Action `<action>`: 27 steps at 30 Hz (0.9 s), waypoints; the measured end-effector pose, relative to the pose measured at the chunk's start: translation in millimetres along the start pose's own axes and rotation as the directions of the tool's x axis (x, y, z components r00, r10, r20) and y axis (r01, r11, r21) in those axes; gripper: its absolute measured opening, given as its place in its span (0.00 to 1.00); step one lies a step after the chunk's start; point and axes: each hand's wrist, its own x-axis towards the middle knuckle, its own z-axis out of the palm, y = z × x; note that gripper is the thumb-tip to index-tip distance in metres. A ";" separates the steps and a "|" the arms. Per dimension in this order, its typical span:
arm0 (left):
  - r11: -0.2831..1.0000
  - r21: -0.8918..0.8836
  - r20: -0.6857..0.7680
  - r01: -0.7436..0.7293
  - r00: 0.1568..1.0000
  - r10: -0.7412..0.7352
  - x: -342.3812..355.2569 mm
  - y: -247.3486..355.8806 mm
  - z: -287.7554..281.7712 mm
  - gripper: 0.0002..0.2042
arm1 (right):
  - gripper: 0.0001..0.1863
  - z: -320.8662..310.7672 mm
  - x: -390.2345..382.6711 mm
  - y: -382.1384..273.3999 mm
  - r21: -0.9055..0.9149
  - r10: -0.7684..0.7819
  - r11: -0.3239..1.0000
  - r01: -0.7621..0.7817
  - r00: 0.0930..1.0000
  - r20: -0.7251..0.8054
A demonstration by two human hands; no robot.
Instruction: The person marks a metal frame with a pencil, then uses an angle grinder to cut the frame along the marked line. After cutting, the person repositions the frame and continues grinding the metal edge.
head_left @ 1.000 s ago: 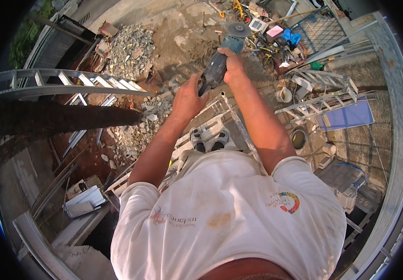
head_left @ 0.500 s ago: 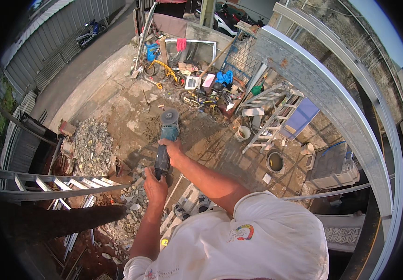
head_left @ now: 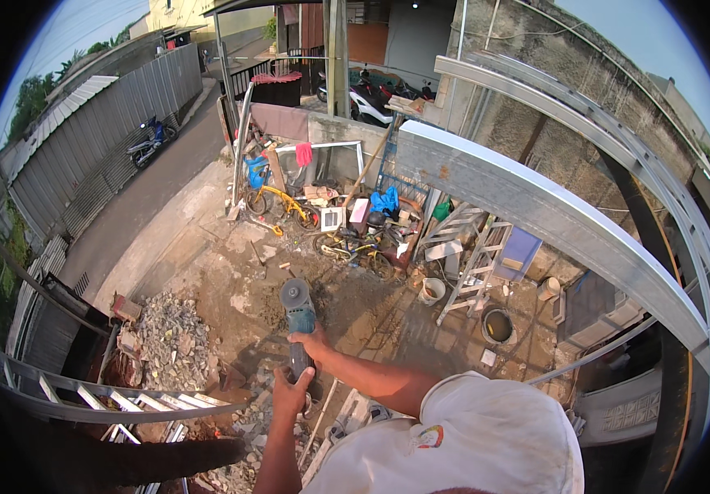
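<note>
Both my hands are closed around an angle grinder [head_left: 299, 319] with a teal head, a dark body and a round grey disc at its far end. My right hand [head_left: 311, 339] grips it just behind the head, thumb across the top. Nearer to me, my left hand [head_left: 290, 390] holds the rear of the dark handle. The disc points away from me, apart from any surface that I can make out. To the right, a long galvanized steel beam [head_left: 528, 193] runs at a slant, not touched by either hand.
Far below lie a rubble heap [head_left: 172, 342], a yellow bicycle [head_left: 293, 207] amid clutter, a white bucket [head_left: 431, 291] and a stepladder [head_left: 482, 263]. An aluminium ladder [head_left: 124, 402] juts in from the left. My feet rest on a narrow slatted support [head_left: 355, 412].
The view has tilted up, so more street and sky show and the ground scene sits lower. The grinder stays in both hands and appears lower in the picture.
</note>
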 end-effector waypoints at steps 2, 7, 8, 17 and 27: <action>0.943 -0.292 0.169 0.160 0.979 -0.114 4.4 -7.9 -3.7 0.37 | 0.37 3.5 -22.6 0.5 -0.016 -0.010 1.000 0.012 0.995 0.098; 0.670 -0.659 0.346 0.342 0.929 -0.134 -0.2 -35.7 8.4 0.30 | 0.39 3.2 -38.7 46.0 -0.013 -0.077 0.997 0.082 0.974 0.213; 0.582 -0.724 0.386 0.370 0.917 -0.103 -2.0 -49.5 8.2 0.29 | 0.42 7.0 -48.2 47.8 -0.048 -0.106 0.991 0.123 0.959 0.261; 0.614 -0.720 0.320 0.325 0.939 -0.122 -53.5 -99.9 -9.7 0.20 | 0.44 28.7 -101.5 54.8 -0.278 0.117 0.961 -0.002 0.910 0.397; 0.650 -0.697 0.162 0.302 0.950 -0.267 -102.2 -171.8 -33.1 0.22 | 0.35 -58.5 -172.2 -65.8 -0.678 -0.321 0.310 0.667 0.744 0.586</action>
